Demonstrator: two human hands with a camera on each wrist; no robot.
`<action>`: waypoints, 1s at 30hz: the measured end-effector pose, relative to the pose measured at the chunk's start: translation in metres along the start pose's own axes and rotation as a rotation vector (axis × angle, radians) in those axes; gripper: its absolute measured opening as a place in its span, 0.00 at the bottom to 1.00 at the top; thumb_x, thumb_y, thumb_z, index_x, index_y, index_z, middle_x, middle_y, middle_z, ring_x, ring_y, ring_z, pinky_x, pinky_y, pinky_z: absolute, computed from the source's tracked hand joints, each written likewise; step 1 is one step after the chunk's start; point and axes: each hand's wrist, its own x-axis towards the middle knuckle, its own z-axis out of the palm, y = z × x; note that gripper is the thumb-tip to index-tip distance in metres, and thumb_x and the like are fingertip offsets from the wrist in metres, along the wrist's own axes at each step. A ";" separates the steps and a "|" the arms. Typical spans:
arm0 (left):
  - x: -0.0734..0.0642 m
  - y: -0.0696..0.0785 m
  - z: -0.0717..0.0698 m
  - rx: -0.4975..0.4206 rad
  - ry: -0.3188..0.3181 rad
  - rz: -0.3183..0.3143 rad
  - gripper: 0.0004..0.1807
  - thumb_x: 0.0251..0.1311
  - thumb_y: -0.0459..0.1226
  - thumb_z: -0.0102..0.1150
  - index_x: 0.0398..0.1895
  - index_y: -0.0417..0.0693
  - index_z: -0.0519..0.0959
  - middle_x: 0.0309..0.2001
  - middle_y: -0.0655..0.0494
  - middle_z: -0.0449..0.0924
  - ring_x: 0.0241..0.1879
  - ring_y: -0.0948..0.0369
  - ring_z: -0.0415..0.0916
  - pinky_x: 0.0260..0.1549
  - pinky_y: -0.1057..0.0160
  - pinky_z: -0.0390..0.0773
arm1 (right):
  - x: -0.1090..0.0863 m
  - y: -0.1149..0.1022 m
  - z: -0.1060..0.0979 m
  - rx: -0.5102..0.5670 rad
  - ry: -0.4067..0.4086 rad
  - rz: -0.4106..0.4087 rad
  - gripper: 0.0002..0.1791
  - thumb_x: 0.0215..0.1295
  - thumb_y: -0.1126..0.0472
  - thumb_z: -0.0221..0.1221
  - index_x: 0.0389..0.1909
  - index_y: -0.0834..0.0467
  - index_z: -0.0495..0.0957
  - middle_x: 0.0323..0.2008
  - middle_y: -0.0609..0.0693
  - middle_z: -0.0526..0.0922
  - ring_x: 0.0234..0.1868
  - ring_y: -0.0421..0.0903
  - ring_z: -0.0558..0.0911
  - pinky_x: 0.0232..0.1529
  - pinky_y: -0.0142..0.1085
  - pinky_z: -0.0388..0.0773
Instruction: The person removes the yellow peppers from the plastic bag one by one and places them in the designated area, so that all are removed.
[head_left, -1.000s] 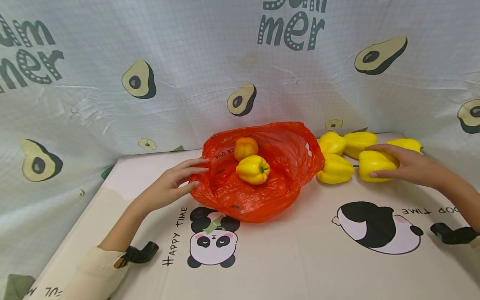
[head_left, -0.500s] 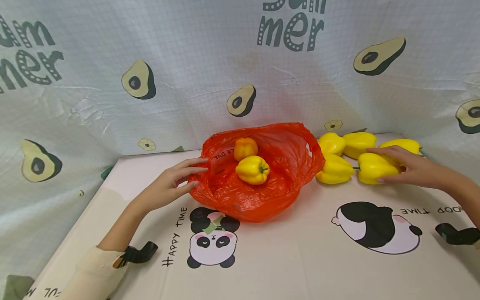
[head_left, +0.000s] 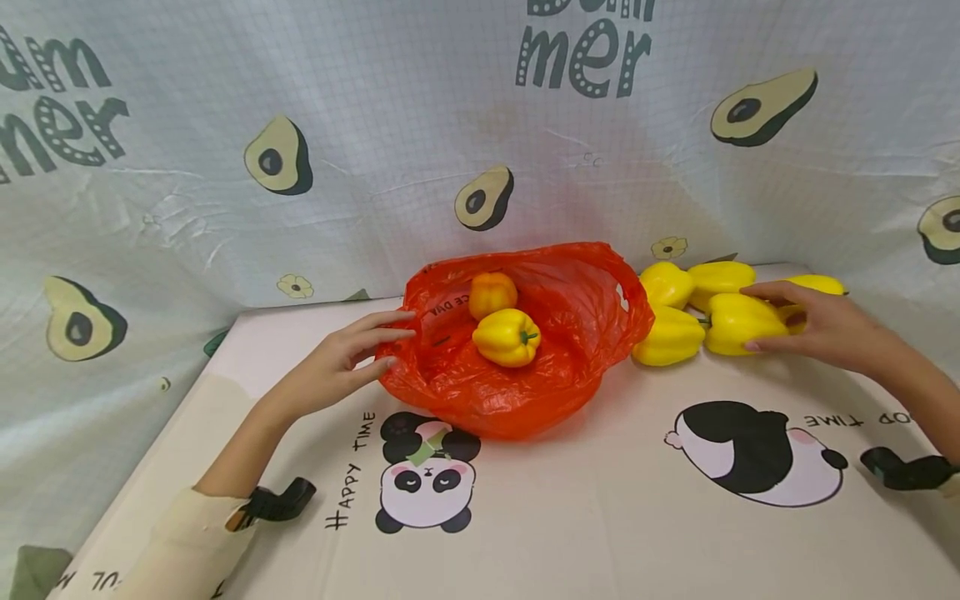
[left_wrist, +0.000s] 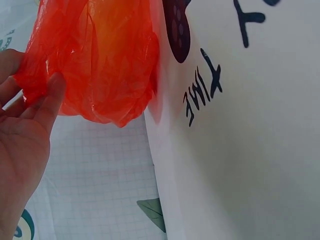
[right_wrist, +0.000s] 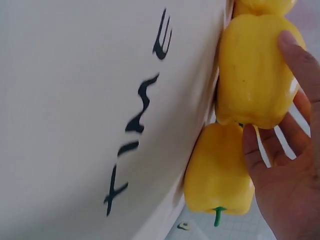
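A red plastic bag [head_left: 517, 408] lies with its mouth wide, holding a yellow bell pepper [head_left: 506, 337] and an orange-yellow one [head_left: 492, 296] behind it. My left hand [head_left: 341, 367] holds the bag's left rim; in the left wrist view the thumb [left_wrist: 54, 95] lies against the red film. At the right, my right hand [head_left: 825, 329] grips the near yellow bell pepper [head_left: 742, 323] from its right side. Its stem points left, close to a neighbouring pepper [head_left: 667, 337]. In the right wrist view the thumb [right_wrist: 295, 52] rests on the gripped pepper [right_wrist: 257, 70].
More yellow bell peppers stand behind, including a back left one [head_left: 666, 285], a back middle one [head_left: 720, 279] and a right one [head_left: 821, 285] partly behind my hand. A hanging avocado-print cloth [head_left: 375, 150] rises behind the panda-print table surface [head_left: 570, 508].
My right hand shifted slightly right, then back left; the gripped pepper now sits a little further left and back, nearer its neighbour. The left hand and bag have hardly moved.
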 end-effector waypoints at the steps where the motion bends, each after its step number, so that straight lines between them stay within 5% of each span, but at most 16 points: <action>1: 0.000 0.000 0.000 0.001 0.000 -0.003 0.22 0.70 0.31 0.60 0.66 0.43 0.77 0.72 0.52 0.68 0.72 0.50 0.64 0.57 0.73 0.74 | 0.000 -0.001 0.000 0.000 0.004 0.000 0.42 0.53 0.55 0.77 0.67 0.62 0.70 0.58 0.68 0.74 0.55 0.65 0.72 0.55 0.55 0.70; 4: 0.000 0.001 0.000 -0.003 -0.001 -0.013 0.22 0.70 0.32 0.59 0.66 0.43 0.77 0.73 0.53 0.68 0.72 0.51 0.63 0.57 0.73 0.74 | 0.002 0.000 0.002 -0.018 0.047 -0.042 0.40 0.53 0.56 0.77 0.65 0.62 0.73 0.57 0.66 0.76 0.52 0.60 0.75 0.52 0.33 0.71; 7: 0.001 0.001 0.000 -0.009 0.001 -0.022 0.22 0.70 0.32 0.60 0.66 0.44 0.77 0.73 0.54 0.68 0.72 0.51 0.64 0.57 0.73 0.73 | 0.003 0.005 0.003 -0.015 0.089 -0.073 0.38 0.51 0.57 0.78 0.63 0.62 0.75 0.56 0.64 0.78 0.48 0.44 0.74 0.43 0.15 0.62; 9: 0.001 0.001 0.000 -0.010 0.003 -0.025 0.22 0.70 0.32 0.59 0.66 0.44 0.77 0.73 0.54 0.68 0.72 0.51 0.64 0.57 0.73 0.74 | 0.003 0.006 0.003 -0.005 0.103 -0.084 0.37 0.50 0.59 0.78 0.62 0.63 0.76 0.56 0.63 0.78 0.47 0.36 0.72 0.42 0.10 0.61; 12: 0.000 0.002 0.001 -0.011 -0.002 -0.029 0.22 0.70 0.32 0.59 0.66 0.44 0.77 0.73 0.54 0.68 0.72 0.51 0.64 0.57 0.72 0.75 | 0.000 0.003 0.000 0.010 0.101 -0.080 0.36 0.52 0.60 0.77 0.62 0.64 0.76 0.58 0.64 0.76 0.49 0.41 0.75 0.42 0.07 0.60; 15: 0.000 0.002 0.000 -0.003 -0.009 -0.034 0.21 0.71 0.33 0.59 0.66 0.45 0.77 0.73 0.53 0.68 0.72 0.50 0.64 0.57 0.72 0.75 | -0.002 -0.008 -0.008 -0.001 0.091 -0.074 0.35 0.56 0.60 0.75 0.64 0.62 0.74 0.60 0.64 0.75 0.54 0.58 0.77 0.41 0.06 0.59; 16: -0.001 0.003 0.000 0.000 -0.009 -0.037 0.21 0.71 0.33 0.59 0.66 0.45 0.77 0.73 0.53 0.68 0.72 0.50 0.64 0.56 0.72 0.75 | -0.002 -0.013 -0.010 -0.018 0.090 -0.073 0.34 0.58 0.59 0.74 0.64 0.61 0.74 0.61 0.64 0.75 0.55 0.63 0.77 0.44 0.10 0.66; 19: -0.002 0.004 -0.002 0.011 -0.004 -0.036 0.21 0.71 0.33 0.59 0.66 0.47 0.78 0.73 0.53 0.68 0.72 0.50 0.64 0.57 0.73 0.74 | -0.004 -0.031 -0.017 -0.054 0.082 -0.087 0.31 0.61 0.58 0.72 0.65 0.58 0.74 0.61 0.62 0.77 0.57 0.64 0.76 0.52 0.35 0.82; 22: -0.003 0.005 -0.004 0.012 0.000 -0.028 0.21 0.71 0.33 0.59 0.66 0.47 0.78 0.73 0.53 0.67 0.72 0.50 0.64 0.57 0.73 0.73 | -0.007 -0.051 -0.019 -0.084 0.076 -0.132 0.29 0.62 0.58 0.71 0.64 0.56 0.76 0.61 0.61 0.78 0.56 0.64 0.78 0.51 0.66 0.77; 25: -0.003 0.004 -0.003 0.011 -0.002 -0.019 0.21 0.71 0.33 0.59 0.66 0.47 0.78 0.73 0.53 0.68 0.72 0.51 0.64 0.57 0.72 0.74 | -0.008 -0.071 -0.020 -0.090 0.083 -0.192 0.27 0.60 0.60 0.72 0.62 0.52 0.79 0.59 0.56 0.82 0.54 0.60 0.80 0.50 0.64 0.78; 30: -0.002 0.004 -0.003 0.010 -0.005 -0.016 0.21 0.71 0.33 0.59 0.66 0.48 0.78 0.72 0.53 0.68 0.71 0.51 0.65 0.57 0.71 0.75 | -0.005 -0.101 -0.019 -0.137 0.117 -0.320 0.27 0.56 0.63 0.74 0.58 0.44 0.82 0.53 0.42 0.85 0.52 0.48 0.82 0.51 0.39 0.78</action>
